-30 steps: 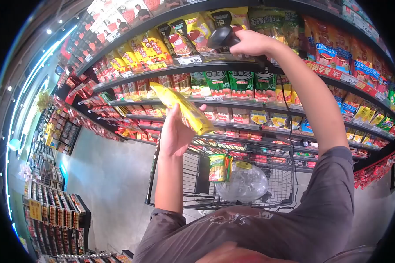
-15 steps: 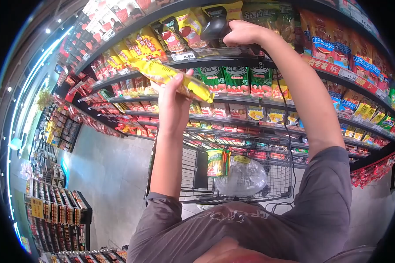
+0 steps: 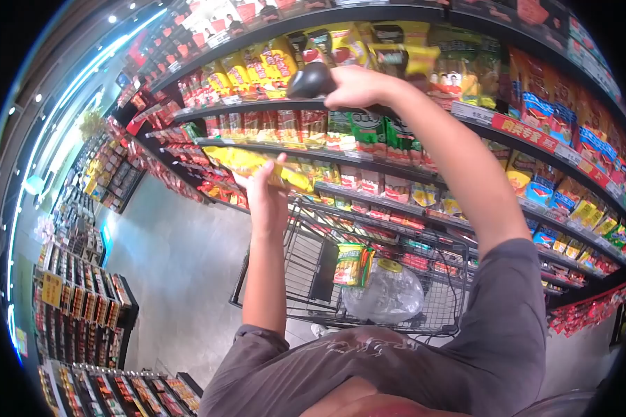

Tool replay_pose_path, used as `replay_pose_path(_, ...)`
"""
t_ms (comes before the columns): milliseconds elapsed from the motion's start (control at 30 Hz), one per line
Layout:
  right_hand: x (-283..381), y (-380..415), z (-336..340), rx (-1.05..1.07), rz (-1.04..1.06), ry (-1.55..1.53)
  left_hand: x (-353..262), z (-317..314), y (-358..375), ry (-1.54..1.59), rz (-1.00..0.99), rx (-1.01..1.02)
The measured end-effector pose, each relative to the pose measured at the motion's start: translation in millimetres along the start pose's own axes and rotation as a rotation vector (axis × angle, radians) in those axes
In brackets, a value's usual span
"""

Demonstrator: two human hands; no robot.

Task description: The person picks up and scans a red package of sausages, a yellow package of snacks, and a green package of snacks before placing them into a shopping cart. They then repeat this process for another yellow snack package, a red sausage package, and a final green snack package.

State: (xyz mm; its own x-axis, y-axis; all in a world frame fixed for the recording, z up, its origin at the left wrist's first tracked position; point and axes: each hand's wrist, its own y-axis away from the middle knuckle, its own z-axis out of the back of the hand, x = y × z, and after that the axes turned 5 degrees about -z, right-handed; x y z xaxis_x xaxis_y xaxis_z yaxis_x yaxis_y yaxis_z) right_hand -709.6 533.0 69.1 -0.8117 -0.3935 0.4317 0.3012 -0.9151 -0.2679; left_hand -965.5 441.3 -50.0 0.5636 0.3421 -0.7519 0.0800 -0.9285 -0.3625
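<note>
My left hand (image 3: 263, 201) is closed around a long yellow snack packet (image 3: 238, 161), held tilted in front of the middle shelves. Its printing is too blurred to read. Higher up, my right hand (image 3: 360, 87) grips a black handheld barcode scanner (image 3: 310, 81), with its rounded head pointing left. The scanner is in front of the upper shelf, near the yellow bags (image 3: 278, 59) standing there. My right fingers are partly hidden behind the back of that hand.
A black wire shopping cart (image 3: 306, 240) stands below my arms. Inside lie a green and yellow packet (image 3: 349, 265) and a clear plastic bag (image 3: 386, 292). Curved shelves of packaged food surround the front; a display rack (image 3: 83, 299) stands at lower left.
My left hand has lowered with the yellow packet. My right hand and the scanner have moved left and down along the upper shelf. The whole view has shifted a little.
</note>
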Motion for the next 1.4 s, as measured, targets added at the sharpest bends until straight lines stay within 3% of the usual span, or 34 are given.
replay_pose_path(67, 22, -32, -17, 0.001, -0.065, -0.001, -2, 23, 12, -0.008, 0.007, -0.033)
replay_pose_path(100, 17, -60, -35, -0.046, 0.005, -0.120, -2, 39, 16, 0.006, 0.022, -0.034)
replay_pose_path(167, 4, -93, -44, -0.164, -0.028, 0.088, -10, 65, 26, -0.004, 0.028, -0.062)
replay_pose_path(333, 7, -105, -30, -0.055, -0.162, -0.030, -10, 123, 35, -0.001, 0.072, -0.178)
replay_pose_path(500, 23, -105, -32, -0.084, -0.260, 0.020, -11, 123, 35, 0.004, 0.091, -0.159)
replay_pose_path(600, 16, -98, -51, -0.118, -0.163, 0.141, -9, 121, 30, 0.022, 0.102, -0.089)
replay_pose_path(767, 10, -110, -36, -0.205, -0.336, 0.147, 8, 125, 15, 0.066, 0.154, -0.066)
replay_pose_path(933, -6, -121, -57, -0.186, -0.251, 0.268, 6, 136, 18, 0.107, 0.232, -0.035)
replay_pose_path(1000, 27, -71, -64, -0.307, -0.093, 0.066, 4, 135, 19, 0.081, 0.205, -0.008)
replay_pose_path(1100, 75, 28, -49, -0.244, -0.052, -0.190, 2, 137, 19, 0.075, 0.227, 0.033)
replay_pose_path(1167, 64, 81, -38, -0.185, 0.008, -0.143, -2, 121, 18, 0.057, 0.210, 0.049)
replay_pose_path(1233, 48, 117, -18, -0.105, -0.206, -0.084, 1, 106, 11, -0.018, 0.142, 0.132)
replay_pose_path(1300, 3, 130, 1, -0.197, -0.249, -0.028, 4, 72, 6, -0.031, 0.109, 0.127)
replay_pose_path(1367, -31, 124, 32, -0.261, -0.352, 0.070, 14, 32, -6, 0.153, 0.036, 0.131)
replay_pose_path(1400, -45, 119, 43, -0.250, -0.364, -0.026, 17, 8, -14, 0.182, -0.005, 0.173)
